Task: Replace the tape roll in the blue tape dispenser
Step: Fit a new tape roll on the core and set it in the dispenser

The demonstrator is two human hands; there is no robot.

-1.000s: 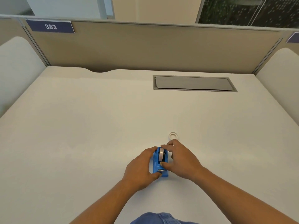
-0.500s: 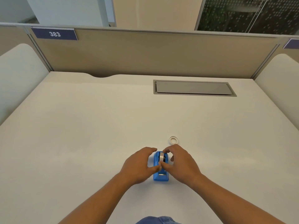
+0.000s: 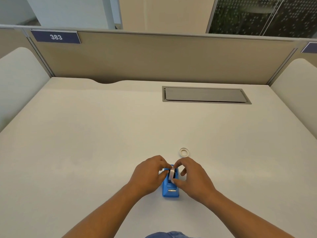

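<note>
The blue tape dispenser (image 3: 170, 190) stands on the white desk near me, its metal cutter at the near end. A tape roll (image 3: 171, 174) sits upright in its cradle. My left hand (image 3: 147, 176) is against the dispenser's left side, with its thumb and fingertips at the roll. My right hand (image 3: 192, 177) pinches the roll from the right, thumb low and forefinger over the top. A second small white tape ring (image 3: 184, 152) lies flat on the desk just beyond my right hand.
A grey cable hatch (image 3: 205, 95) is set into the desk at the back right. A beige partition (image 3: 154, 57) with a sign numbered 383 closes the far edge. White side panels flank the desk.
Both hands have shifted up from the dispenser body to the roll; the left thumb has left the cutter end. My head has tilted, so the scene sits lower in view.
</note>
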